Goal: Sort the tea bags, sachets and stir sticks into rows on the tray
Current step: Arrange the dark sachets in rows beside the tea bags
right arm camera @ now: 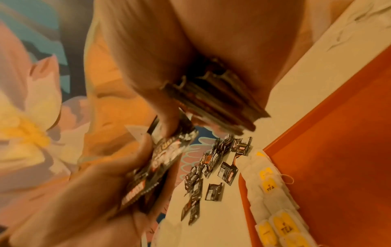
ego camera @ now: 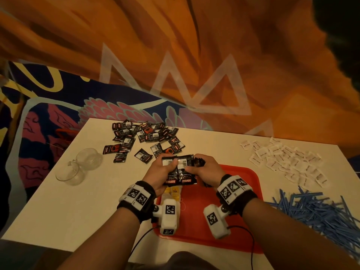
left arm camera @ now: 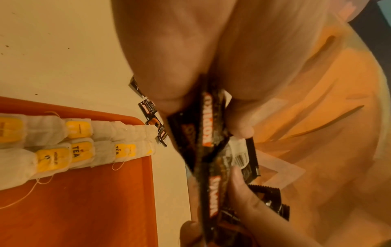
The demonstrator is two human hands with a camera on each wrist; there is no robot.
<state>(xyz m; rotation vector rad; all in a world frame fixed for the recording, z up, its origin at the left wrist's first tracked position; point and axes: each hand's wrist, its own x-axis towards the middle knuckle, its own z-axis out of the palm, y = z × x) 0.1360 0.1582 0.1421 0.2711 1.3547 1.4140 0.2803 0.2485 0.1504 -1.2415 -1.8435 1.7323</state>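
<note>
Both hands hold black coffee sachets (ego camera: pixel 180 172) together above the far edge of the red tray (ego camera: pixel 243 191). My left hand (ego camera: pixel 169 165) pinches a black sachet (left arm camera: pixel 209 127) from the left. My right hand (ego camera: pixel 191 168) pinches the same bundle and keeps a stack of black sachets (right arm camera: pixel 217 100) in its palm. Tea bags (ego camera: pixel 173 191) with yellow tags lie in rows (left arm camera: pixel 80 147) along the tray's left edge (right arm camera: pixel 273 200). Loose black sachets (ego camera: pixel 144 135) are heaped at the table's far side. White sachets (ego camera: pixel 288 160) and blue stir sticks (ego camera: pixel 315 211) lie to the right.
Two glass cups (ego camera: pixel 81 166) lie on their sides at the table's left. The red tray's middle (left arm camera: pixel 84 208) and right part (right arm camera: pixel 338 150) are bare. A few stray black sachets (right arm camera: pixel 211 175) sit just beyond the tray. Cables run from the wrist cameras toward me.
</note>
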